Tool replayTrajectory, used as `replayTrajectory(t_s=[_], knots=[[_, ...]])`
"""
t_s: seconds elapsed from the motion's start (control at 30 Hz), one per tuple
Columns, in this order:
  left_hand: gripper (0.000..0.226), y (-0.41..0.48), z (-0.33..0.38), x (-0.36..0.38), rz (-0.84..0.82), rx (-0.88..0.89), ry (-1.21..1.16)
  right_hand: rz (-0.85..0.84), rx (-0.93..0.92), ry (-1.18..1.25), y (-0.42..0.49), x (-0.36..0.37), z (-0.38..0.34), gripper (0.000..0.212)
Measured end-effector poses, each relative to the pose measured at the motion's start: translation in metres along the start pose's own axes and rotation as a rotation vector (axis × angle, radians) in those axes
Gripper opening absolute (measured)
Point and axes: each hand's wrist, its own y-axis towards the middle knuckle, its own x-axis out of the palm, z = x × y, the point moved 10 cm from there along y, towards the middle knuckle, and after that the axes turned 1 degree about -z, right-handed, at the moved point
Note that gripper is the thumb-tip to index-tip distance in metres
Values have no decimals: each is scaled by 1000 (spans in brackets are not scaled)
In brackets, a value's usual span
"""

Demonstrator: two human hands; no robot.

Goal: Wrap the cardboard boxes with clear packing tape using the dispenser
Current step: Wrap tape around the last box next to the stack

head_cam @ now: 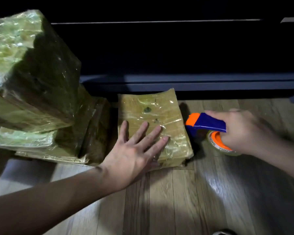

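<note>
Left hand (134,155) lies flat with fingers spread on top of the tape-wrapped cardboard box (161,116) sitting on the wood floor (176,200) beside a stack of wrapped boxes (32,78), while the right hand (243,131) grips the blue-and-orange tape dispenser (205,123) just right of that box.

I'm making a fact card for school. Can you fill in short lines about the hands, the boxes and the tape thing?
Left hand: flat, fingers spread, on the taped box
Right hand: grips the tape dispenser
Colours of it: blue and orange
Where it is: just right of that box
Stack of wrapped boxes: piled at the left
Floor: wooden planks
</note>
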Motion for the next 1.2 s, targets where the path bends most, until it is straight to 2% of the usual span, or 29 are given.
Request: replayTrajectory(t_s=[0.07, 0.17, 0.2, 0.27, 0.33, 0.4, 0.53, 0.63, 0.7, 0.77, 0.83, 0.87, 0.93, 1.0, 1.1, 1.13, 1.2], knots=[[66, 6, -10, -16, 9, -10, -53, 30, 134, 242, -8, 10, 25, 77], [67, 22, -33, -45, -64, -87, -190, 88, 310, 657, -22, 28, 50, 75], [67, 26, -41, -53, -113, -102, -225, 114, 363, 835, -25, 33, 52, 69], [67, 36, -50, -74, -109, -63, -243, 127, 440, 1126, -30, 42, 50, 40], [69, 46, -56, -96, -53, -7, -271, 128, 498, 1301, -34, 45, 44, 21], [65, 58, -62, -106, -46, 15, -349, 139, 538, 1413, -35, 45, 41, 15], [52, 72, -85, -93, -67, -84, -435, 186, 552, 1445, -34, 36, 36, 12], [51, 60, -94, -82, 33, -191, -549, 250, 541, 1424, -36, 33, 35, 15], [45, 50, -91, -90, 136, -191, -523, 279, 533, 1404, -39, 35, 35, 15], [42, 40, -90, -97, 163, -184, -534, 298, 525, 1402, -40, 37, 35, 17], [33, 31, -98, -85, 24, -251, -662, 302, 523, 1426, -40, 38, 34, 20], [33, 24, -100, -71, -97, -290, -814, 300, 520, 1438, -40, 38, 34, 23], [48, 10, -98, -49, -278, -351, -1167, 293, 511, 1451, -39, 37, 32, 29], [58, 2, -101, -41, -338, -406, -1293, 286, 513, 1455, -39, 37, 29, 36], [62, 1, -101, -41, -409, -394, -1293, 286, 518, 1449, -40, 37, 28, 39], [61, 2, -101, -43, -413, -378, -1242, 288, 521, 1450, -40, 37, 28, 39], [56, 6, -101, -52, -320, -311, -1034, 291, 530, 1457, -41, 38, 30, 42]])
